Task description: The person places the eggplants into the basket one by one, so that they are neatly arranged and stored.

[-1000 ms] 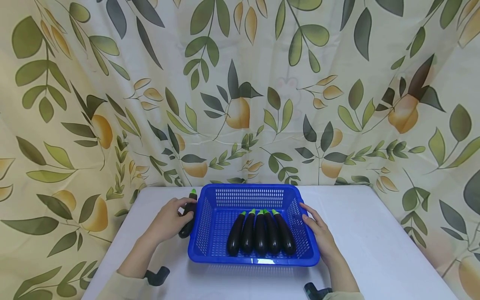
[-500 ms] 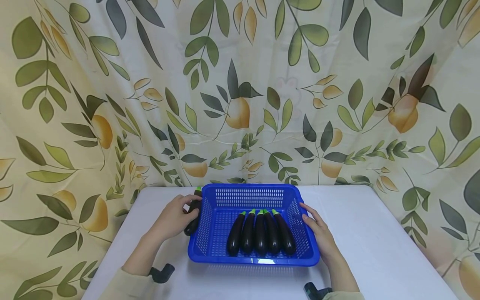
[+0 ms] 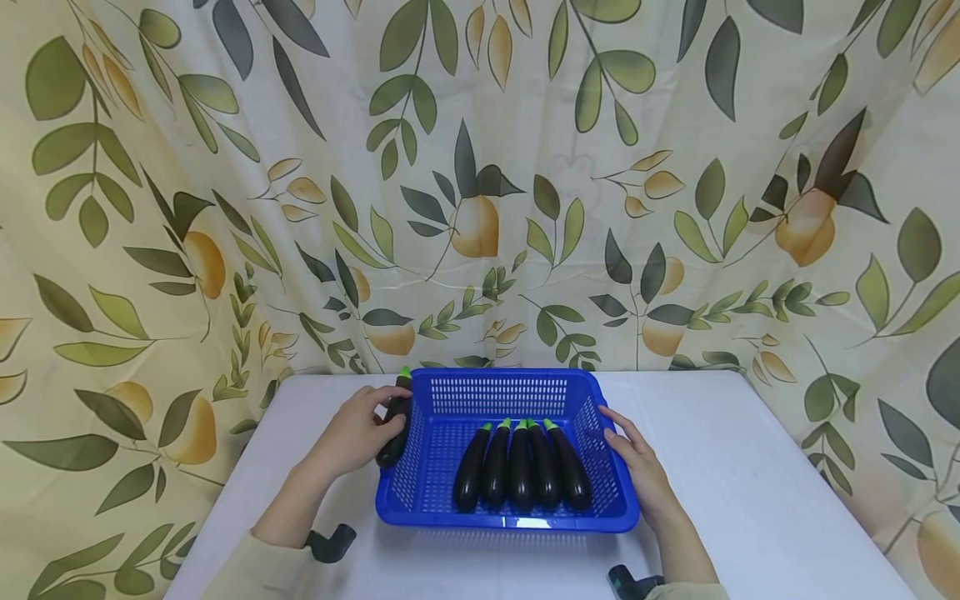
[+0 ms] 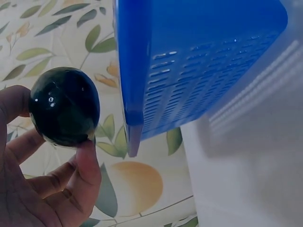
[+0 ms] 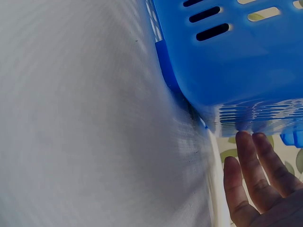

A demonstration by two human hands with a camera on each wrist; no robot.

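My left hand [image 3: 360, 429] holds a dark purple eggplant [image 3: 396, 421] between thumb and fingers, at the left rim of a blue plastic basket [image 3: 480, 521]. Its green stem end points away from me. Seen end-on in the left wrist view, the eggplant [image 4: 65, 106] is a glossy round shape, apart from the basket wall [image 4: 135, 61]. Several more eggplants [image 3: 521, 467] lie side by side in the basket's middle and right, stems to the back. My right hand [image 3: 641, 462] rests on the basket's right side; its straight fingers [image 5: 255, 175] touch the outer wall in the right wrist view.
The basket stands on a white-covered table [image 3: 750, 483]. Behind it hangs a curtain [image 3: 480, 292] printed with leaves and fruit. Inside the basket, the bare mesh floor [image 3: 442, 458] shows left of the eggplants. Dark wrist mounts [image 3: 332, 543] sit at both wrists.
My left hand has carried the eggplant to the right and slightly up, from beside the basket to over its left rim. The right hand and the basket have stayed in place.
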